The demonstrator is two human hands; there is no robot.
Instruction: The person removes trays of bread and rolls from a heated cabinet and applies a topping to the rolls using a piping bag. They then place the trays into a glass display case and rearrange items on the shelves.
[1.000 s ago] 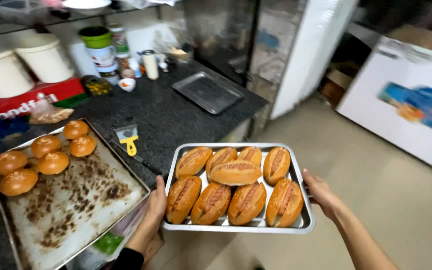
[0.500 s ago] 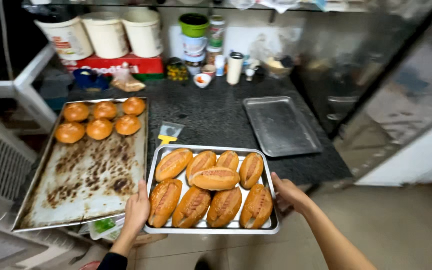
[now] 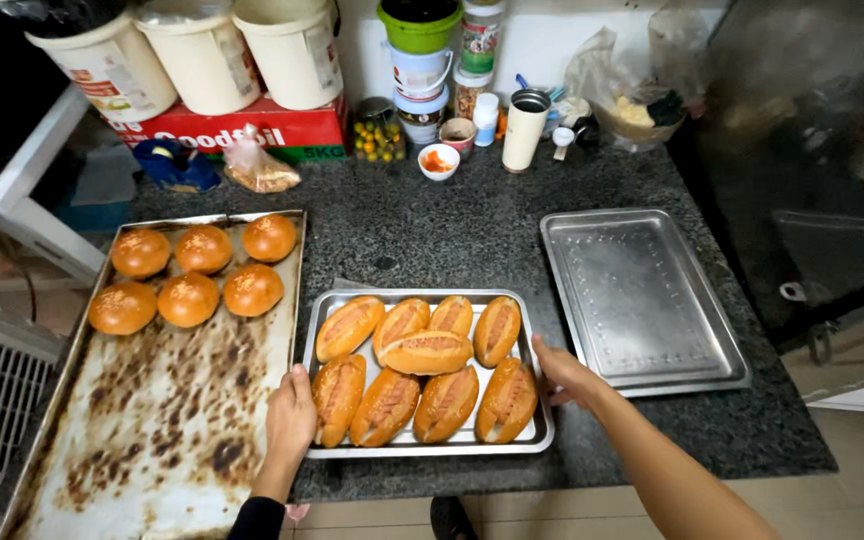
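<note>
A steel tray (image 3: 422,446) filled with several oblong golden bread loaves (image 3: 422,368) rests on the dark granite counter (image 3: 452,235). My left hand (image 3: 291,418) grips the tray's left rim and my right hand (image 3: 564,372) grips its right rim. To the left lies a large stained baking sheet (image 3: 152,420) with several round buns (image 3: 192,275) at its far end. The two trays touch or nearly touch beside my left hand.
An empty steel tray (image 3: 642,300) lies to the right, close to my right hand. White buckets (image 3: 212,55), a red box (image 3: 252,130), jars, a small bowl (image 3: 439,160) and a metal cup (image 3: 524,128) line the back wall. The counter's front edge (image 3: 572,475) runs just below the tray.
The bread tray has come from out over the floor onto the counter, between the baking sheet and the empty tray. Both hands have stayed on its rims.
</note>
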